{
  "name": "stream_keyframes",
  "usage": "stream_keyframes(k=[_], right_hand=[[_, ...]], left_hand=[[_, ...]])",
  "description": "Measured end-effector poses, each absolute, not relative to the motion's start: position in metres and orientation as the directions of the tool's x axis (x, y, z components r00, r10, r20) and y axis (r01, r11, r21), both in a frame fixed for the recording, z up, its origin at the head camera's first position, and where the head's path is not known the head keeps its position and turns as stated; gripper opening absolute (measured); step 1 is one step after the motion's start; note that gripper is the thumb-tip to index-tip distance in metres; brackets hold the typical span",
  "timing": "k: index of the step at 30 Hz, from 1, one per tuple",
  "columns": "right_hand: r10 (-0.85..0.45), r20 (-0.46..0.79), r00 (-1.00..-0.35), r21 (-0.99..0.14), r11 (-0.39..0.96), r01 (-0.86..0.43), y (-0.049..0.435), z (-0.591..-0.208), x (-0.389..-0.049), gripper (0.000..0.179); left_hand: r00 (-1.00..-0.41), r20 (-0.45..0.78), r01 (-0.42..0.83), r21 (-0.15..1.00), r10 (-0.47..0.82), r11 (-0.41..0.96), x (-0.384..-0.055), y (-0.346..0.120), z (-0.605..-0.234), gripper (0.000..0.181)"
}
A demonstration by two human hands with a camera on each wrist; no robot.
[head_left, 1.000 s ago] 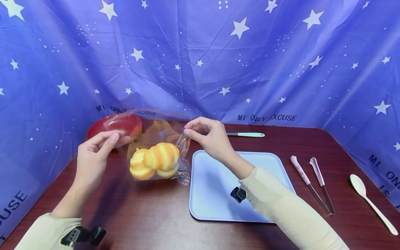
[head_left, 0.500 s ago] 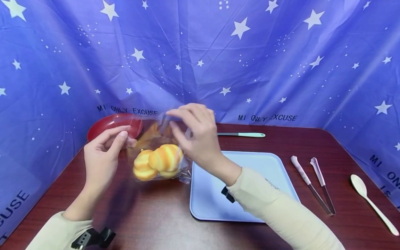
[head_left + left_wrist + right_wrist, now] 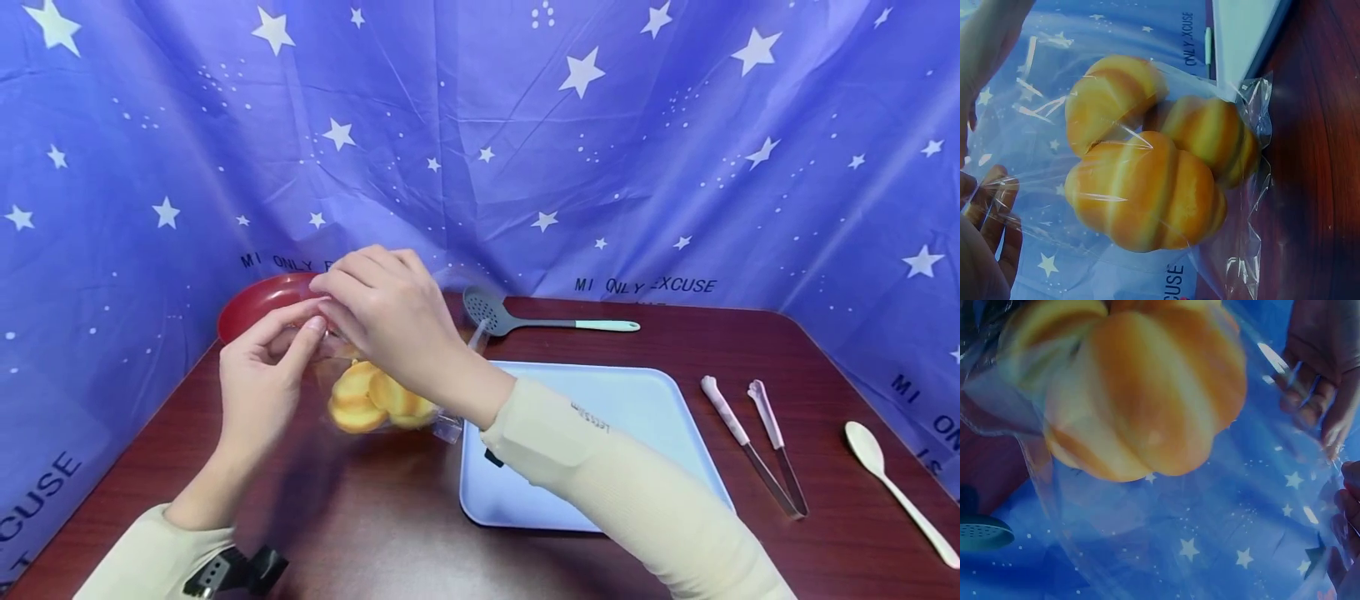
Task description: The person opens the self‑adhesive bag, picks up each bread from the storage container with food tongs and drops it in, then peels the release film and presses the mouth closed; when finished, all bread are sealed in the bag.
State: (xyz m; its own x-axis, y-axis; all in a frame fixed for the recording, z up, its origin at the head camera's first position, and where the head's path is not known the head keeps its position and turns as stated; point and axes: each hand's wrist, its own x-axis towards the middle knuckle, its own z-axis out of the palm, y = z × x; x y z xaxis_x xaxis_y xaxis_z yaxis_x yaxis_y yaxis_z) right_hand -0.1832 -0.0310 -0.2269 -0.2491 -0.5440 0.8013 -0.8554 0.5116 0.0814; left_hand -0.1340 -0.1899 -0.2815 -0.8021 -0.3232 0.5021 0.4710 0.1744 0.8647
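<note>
A clear plastic bag holds three striped, golden bread rolls. My left hand pinches the bag's upper edge between thumb and fingers. Close against it, my right hand pinches the gathered bag film, its fingertips meeting the left ones. The left wrist view shows the rolls through the film, with the left hand's fingers at lower left. In the head view, my right hand and forearm cover part of the bag and rolls.
A red bowl stands behind my left hand. A blue tray lies on the wooden table to the right of the bag. Behind the tray is a grey skimmer. Tongs and a cream spoon lie at the right.
My right hand has moved left across the bag's mouth to my left hand, bringing the film along. The left hand has shifted slightly right. The skimmer's head has come into view.
</note>
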Motion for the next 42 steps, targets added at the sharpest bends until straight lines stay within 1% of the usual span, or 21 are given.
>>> stream_keyframes(k=[7,9,11,15,20,24,27,32,38,42], right_hand=[[-0.57,0.765,-0.3,0.056,0.522,-0.851,-0.036,-0.227,-0.194,0.014],[-0.58,0.759,-0.296,0.069,0.524,-0.849,-0.037,-0.225,-0.195,0.015],[-0.591,0.757,-0.279,0.104,0.53,-0.841,-0.038,-0.224,-0.195,0.014],[-0.607,0.763,-0.221,0.204,0.551,-0.809,-0.038,-0.222,-0.195,0.013],[-0.603,0.79,-0.113,0.327,0.57,-0.754,-0.039,-0.222,-0.196,0.021],[-0.582,0.813,-0.033,0.391,0.586,-0.709,-0.042,-0.221,-0.199,0.026],[-0.583,0.812,-0.004,0.421,0.591,-0.687,-0.042,-0.222,-0.2,0.028],[-0.622,0.783,-0.012,0.423,0.547,-0.723,-0.038,-0.223,-0.201,0.026],[-0.656,0.754,-0.035,0.411,0.513,-0.754,-0.033,-0.22,-0.199,0.022],[-0.64,0.765,-0.076,0.333,0.493,-0.804,-0.033,-0.218,-0.199,0.019]], left_hand=[[-0.805,0.52,0.505,0.853,-0.287,0.13,-0.135,-0.191,-0.283,0.028],[-0.802,0.525,0.512,0.85,-0.285,0.124,-0.136,-0.192,-0.283,0.029],[-0.799,0.528,0.516,0.848,-0.286,0.124,-0.135,-0.192,-0.283,0.029],[-0.782,0.55,0.516,0.835,-0.292,0.189,-0.135,-0.191,-0.283,0.029],[-0.743,0.601,0.518,0.795,-0.295,0.316,-0.135,-0.19,-0.284,0.029],[-0.723,0.63,0.532,0.769,-0.283,0.353,-0.135,-0.189,-0.285,0.03],[-0.72,0.639,0.536,0.76,-0.271,0.368,-0.134,-0.189,-0.285,0.028],[-0.723,0.638,0.532,0.76,-0.267,0.374,-0.134,-0.189,-0.284,0.027],[-0.71,0.655,0.526,0.737,-0.259,0.424,-0.133,-0.188,-0.284,0.026],[-0.713,0.655,0.529,0.737,-0.249,0.421,-0.132,-0.188,-0.284,0.025]])
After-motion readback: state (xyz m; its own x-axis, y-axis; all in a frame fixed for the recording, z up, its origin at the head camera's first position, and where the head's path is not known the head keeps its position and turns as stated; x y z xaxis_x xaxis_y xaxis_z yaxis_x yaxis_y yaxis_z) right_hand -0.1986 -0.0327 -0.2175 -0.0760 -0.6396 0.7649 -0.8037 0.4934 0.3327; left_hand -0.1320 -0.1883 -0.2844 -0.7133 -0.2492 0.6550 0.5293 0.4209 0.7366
